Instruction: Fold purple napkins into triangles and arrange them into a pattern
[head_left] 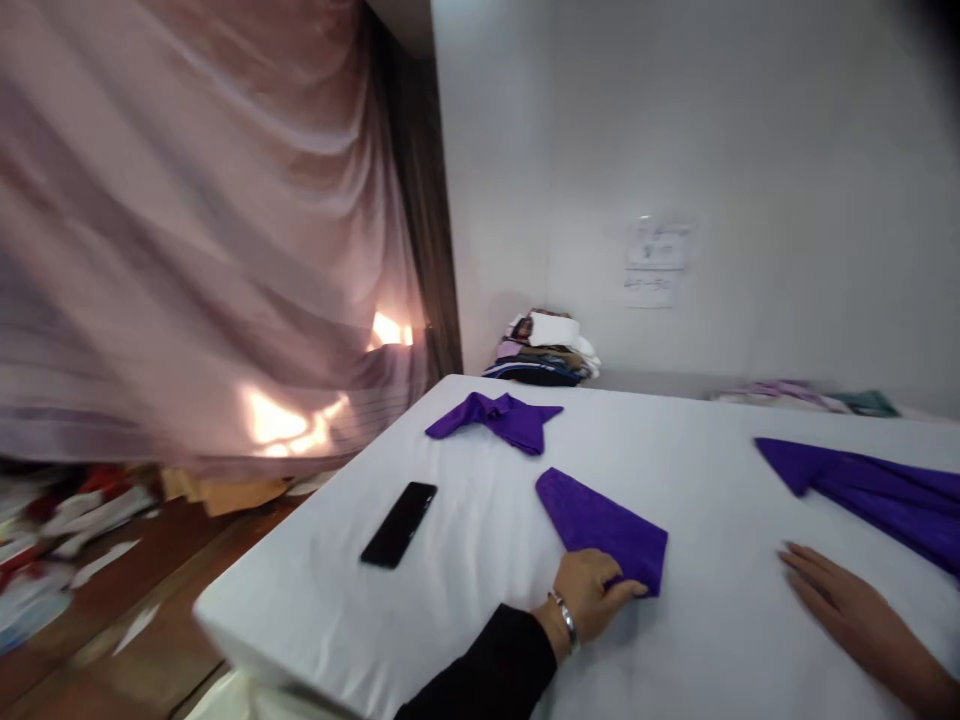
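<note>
My left hand (589,595) is on the folded purple cloth (600,515), mid-surface (480,570), at its near edge; fingers bent, thumb stretched toward the near right corner, can't tell if pinching or only pressing. Silver bracelet (564,622) on that wrist, black sleeve (487,670) behind it. My right hand (840,590) has its fingers extended, holding nothing, nearest to the long purple cloth (877,495), which runs off the right side of view. Crumpled purple cloth (517,425) lies farther off, beyond the folded one and to its left. Black phone (400,525) flat, left of the folded cloth. Fabric pile (544,360) past the far edge, by the wall (787,200).
</note>
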